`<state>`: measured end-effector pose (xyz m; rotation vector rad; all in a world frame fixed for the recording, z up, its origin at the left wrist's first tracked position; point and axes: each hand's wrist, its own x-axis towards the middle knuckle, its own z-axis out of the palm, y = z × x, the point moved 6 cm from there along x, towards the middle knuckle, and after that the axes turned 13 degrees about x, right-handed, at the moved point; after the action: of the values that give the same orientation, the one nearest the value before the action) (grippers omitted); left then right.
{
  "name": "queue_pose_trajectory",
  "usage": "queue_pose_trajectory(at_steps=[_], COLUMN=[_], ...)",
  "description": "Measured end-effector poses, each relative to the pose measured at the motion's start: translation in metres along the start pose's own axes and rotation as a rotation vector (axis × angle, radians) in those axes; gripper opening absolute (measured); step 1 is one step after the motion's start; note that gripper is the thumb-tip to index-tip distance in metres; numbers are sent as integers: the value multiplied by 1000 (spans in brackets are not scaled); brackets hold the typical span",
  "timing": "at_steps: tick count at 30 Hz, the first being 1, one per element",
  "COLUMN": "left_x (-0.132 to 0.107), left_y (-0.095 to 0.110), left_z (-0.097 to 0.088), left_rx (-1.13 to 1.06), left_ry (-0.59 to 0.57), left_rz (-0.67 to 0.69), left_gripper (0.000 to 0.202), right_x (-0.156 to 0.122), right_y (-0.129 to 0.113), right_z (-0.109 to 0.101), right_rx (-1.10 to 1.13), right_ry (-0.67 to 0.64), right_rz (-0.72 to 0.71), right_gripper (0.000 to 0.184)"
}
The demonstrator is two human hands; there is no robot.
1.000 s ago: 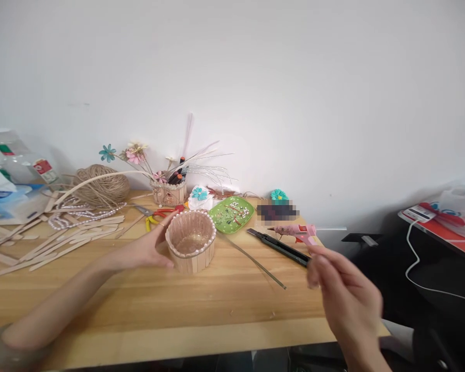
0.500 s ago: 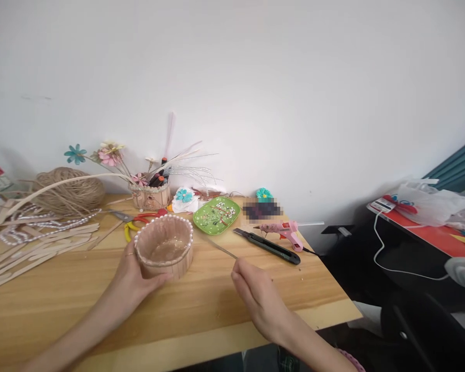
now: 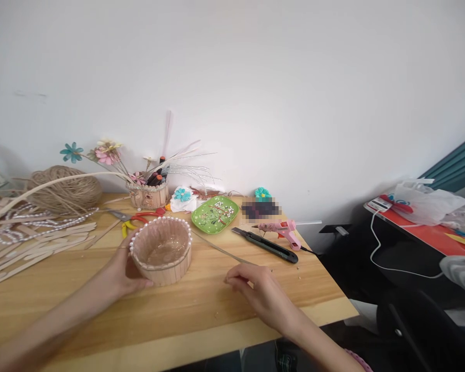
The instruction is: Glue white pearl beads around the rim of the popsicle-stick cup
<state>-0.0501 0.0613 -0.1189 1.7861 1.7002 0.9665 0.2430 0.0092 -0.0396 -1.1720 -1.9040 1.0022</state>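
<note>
A round pot (image 3: 166, 269) faced with upright wooden sticks stands in front of me, its rim edged mostly with white pearl beads and its inside shiny. My left hand (image 3: 126, 271) grips its left side, thumb low at the front, other fingers mostly hidden behind it. To the right, my right hand (image 3: 256, 289) is over the table with thumb and forefinger pinched together. Whatever those fingertips hold, if anything, is too small to make out. A thin cord (image 3: 220, 250) runs along the tabletop from beside the pot and passes behind the right hand.
Behind lie a green flowered dish (image 3: 201, 219), a black utility knife (image 3: 269, 245) and a pink glue gun (image 3: 290, 235). At left are scissors (image 3: 127, 226), flat wooden sticks (image 3: 58, 243), bead strings and a twine ball (image 3: 64, 188). A decorated holder (image 3: 149, 197) contains markers and flowers.
My right hand has moved slightly down and left, exposing more of the cord. My left thumb has shifted left along the pot, which shows a bit more of its front. The view has shifted slightly.
</note>
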Motion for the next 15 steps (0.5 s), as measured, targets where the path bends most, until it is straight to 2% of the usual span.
queue_pose_trajectory(at_steps=[7,11,15], left_x=[11,13,16], left_y=[1,-3,-13], left_z=[9,13,18], left_rx=[-140,-136,-103], left_ry=[-341,-357,-316], left_rz=[-28,14,25], left_gripper=[108,106,105], right_x=[14,25,35], right_y=[6,-1,-6], right_z=[1,1,2], right_rx=[25,-144,-272], right_ry=[-18,-22,61], right_rz=[101,62,-7], right_gripper=[16,25,30])
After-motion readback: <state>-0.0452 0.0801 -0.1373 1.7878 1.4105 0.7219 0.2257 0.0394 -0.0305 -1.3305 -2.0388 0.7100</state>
